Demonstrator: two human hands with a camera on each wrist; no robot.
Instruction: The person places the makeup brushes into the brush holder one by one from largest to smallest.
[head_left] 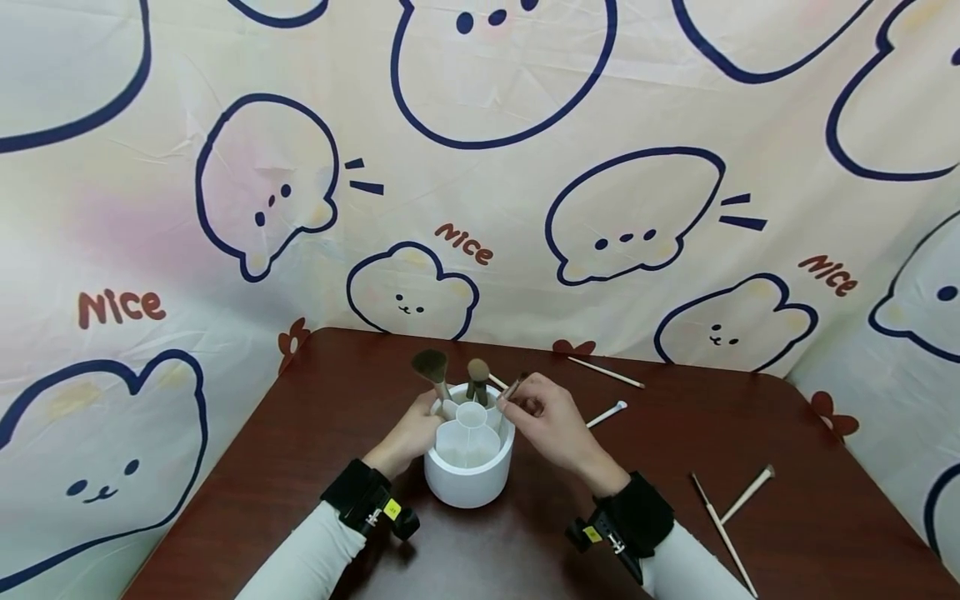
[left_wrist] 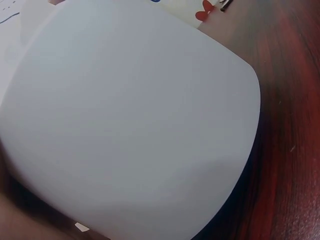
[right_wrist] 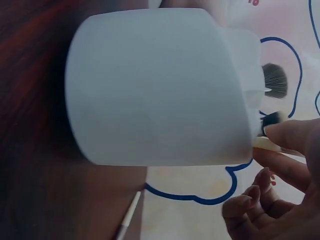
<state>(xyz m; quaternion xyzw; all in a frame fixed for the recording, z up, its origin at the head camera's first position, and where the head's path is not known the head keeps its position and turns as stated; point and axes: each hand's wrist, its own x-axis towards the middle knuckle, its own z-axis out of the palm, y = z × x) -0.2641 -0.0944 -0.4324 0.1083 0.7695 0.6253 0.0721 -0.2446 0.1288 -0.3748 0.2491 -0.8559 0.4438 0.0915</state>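
Note:
A white round makeup brush holder (head_left: 467,483) with several compartments stands upright on the brown table. Inside its back compartments are a fan-shaped makeup brush (head_left: 431,367) and a rounder makeup brush (head_left: 478,371). My left hand (head_left: 412,433) grips the holder's left side near the rim; most of its fingers are hidden. At the right rim, my right hand (head_left: 547,417) pinches a thin makeup brush between thumb and index finger. In the right wrist view this brush's pale end (right_wrist: 266,144) is beside the holder's top edge, the other fingers curled loosely.
Loose brushes lie on the table (head_left: 360,375) to the right: one brush (head_left: 606,372) near the back edge, another brush (head_left: 606,414) just beyond my right hand, and two touching brushes (head_left: 750,492) farther right. A patterned cloth (head_left: 517,200) hangs behind the table.

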